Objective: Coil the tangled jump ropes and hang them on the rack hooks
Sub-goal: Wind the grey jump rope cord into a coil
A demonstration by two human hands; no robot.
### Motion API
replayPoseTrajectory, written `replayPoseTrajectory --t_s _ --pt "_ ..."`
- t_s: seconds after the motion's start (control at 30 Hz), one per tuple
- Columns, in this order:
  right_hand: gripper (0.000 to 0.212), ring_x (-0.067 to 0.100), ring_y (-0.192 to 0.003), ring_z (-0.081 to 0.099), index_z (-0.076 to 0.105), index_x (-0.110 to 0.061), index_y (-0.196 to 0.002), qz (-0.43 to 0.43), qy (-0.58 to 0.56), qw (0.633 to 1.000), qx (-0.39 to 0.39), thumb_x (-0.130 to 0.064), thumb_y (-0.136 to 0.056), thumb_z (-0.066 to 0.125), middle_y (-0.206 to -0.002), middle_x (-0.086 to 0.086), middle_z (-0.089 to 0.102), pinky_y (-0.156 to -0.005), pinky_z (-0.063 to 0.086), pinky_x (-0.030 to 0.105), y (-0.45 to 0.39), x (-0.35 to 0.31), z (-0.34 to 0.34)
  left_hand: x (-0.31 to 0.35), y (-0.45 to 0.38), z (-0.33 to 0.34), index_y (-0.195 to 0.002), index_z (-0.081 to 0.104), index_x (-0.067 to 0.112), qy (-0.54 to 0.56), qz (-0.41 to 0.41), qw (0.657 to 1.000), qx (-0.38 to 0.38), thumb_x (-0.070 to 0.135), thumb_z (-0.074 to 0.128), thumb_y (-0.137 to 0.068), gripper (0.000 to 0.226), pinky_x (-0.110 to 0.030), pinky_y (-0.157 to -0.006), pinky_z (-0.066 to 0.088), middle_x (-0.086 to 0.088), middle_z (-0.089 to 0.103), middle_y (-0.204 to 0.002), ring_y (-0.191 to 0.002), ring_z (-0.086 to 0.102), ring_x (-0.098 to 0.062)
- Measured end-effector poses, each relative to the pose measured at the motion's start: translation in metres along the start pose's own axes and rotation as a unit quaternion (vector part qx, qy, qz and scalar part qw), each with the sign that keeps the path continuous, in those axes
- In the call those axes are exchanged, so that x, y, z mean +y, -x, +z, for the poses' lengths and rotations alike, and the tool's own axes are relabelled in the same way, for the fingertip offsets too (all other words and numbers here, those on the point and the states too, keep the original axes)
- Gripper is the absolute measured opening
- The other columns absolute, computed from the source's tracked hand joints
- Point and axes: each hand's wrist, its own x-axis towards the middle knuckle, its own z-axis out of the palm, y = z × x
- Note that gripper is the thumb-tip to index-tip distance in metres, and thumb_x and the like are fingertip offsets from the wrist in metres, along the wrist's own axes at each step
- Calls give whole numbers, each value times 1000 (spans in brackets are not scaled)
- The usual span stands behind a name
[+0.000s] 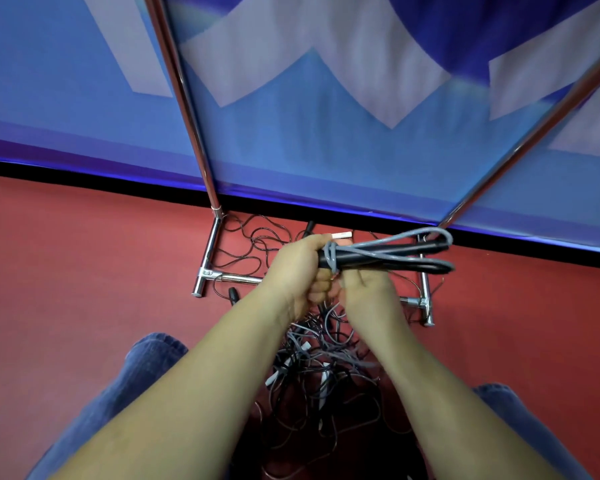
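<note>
Hands meet above the tangle (319,368) on the red floor (84,271) — left hand (300,268) grips one end of a coiled rope (385,255), fingers curled round it; right hand (368,292) pinches the wrap just beneath. Rack (208,251) stands behind.

Even, fairly bright indoor light, no hard shadows. Glare streaks on chrome rack poles (187,98), 11 o'clock and 2 o'clock. Wide-angle bowing at edges. Blue wall banner (326,81) at 12 o'clock soft, smeared; forearms slightly blurred.
</note>
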Motion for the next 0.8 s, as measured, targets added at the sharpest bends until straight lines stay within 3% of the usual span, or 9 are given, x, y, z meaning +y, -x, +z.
replayPoseTrajectory --t_s 0.13,0.2,0.27,0.4,0.5,0.57,0.67,0.73,0.8 --pt "51 10 -43 45 64 -24 -55 -11 2 995 -100 -35 -98 38 -42 -6 47 -55 36 25 7 -6 0 5 -4 -12 -68 47 13 -47 57 994 83 24 44 -96 30 -10 -34 16 6 28 -33 -26 19 -8" --pt "47 13 -44 50 66 -27 -65 -23 27 989 -146 -39 -99 36 -47 -3 48 -58 43 29 14 -11 -2 7 -9 -22 -71 57 12 -105 103 980 134 23 47 -94 27 -16 -36 24 4 41 -41 -34 32 -11" --pt "39 11 -43 51 66 -27 -75 -56 61 978 -192 -38 -99 36 -49 -3 48 -60 46 29 22 -17 -4 8 -11 -33 -72 64 11 -218 170 940 199 23 48 -93 28 -24 -43 31 1 48 -53 -47 39 -14" --pt "23 9 -47 37 61 -27 -73 -132 121 962 -209 -34 -94 53 -50 -7 42 -52 35 26 27 -22 -14 9 -10 -42 -56 50 10 -338 230 876 256 24 50 -93 39 -33 -51 27 -2 38 -50 -51 33 -19" --pt "10 11 -62 49 70 -23 -81 -184 155 967 -86 -31 -86 66 -63 -9 52 -63 41 28 15 -15 -24 10 -13 -44 -71 65 0 -402 199 871 201 22 53 -88 31 -34 -57 40 -13 50 -58 -58 39 -23" --pt "7 6 -73 55 74 -28 -88 -227 143 963 -19 -30 -83 69 -73 -16 57 -70 44 24 7 -9 -30 12 -11 -44 -69 67 1 -409 166 888 132 19 55 -87 28 -26 -52 38 -9 52 -54 -52 41 -17" --pt "14 7 -79 57 72 -31 -91 -174 176 963 -108 -39 -88 61 -79 -13 60 -77 46 29 -2 2 -34 12 -4 -42 -76 72 2 -441 119 890 16 18 58 -89 25 -17 -42 31 2 51 -51 -43 37 -9" --pt "34 11 -62 49 63 -21 -69 -111 180 959 -190 -45 -91 54 -62 -9 53 -68 44 34 -4 7 -34 11 1 -39 -84 71 -3 -433 111 894 -28 18 57 -91 26 -15 -40 30 4 53 -53 -38 36 -6" --pt "48 9 -49 37 49 -15 -55 -71 143 961 -226 -46 -92 50 -47 -9 40 -58 36 30 -5 8 -33 12 6 -37 -78 71 6 -376 102 919 -59 11 53 -94 24 -10 -35 27 3 63 -63 -30 35 1"
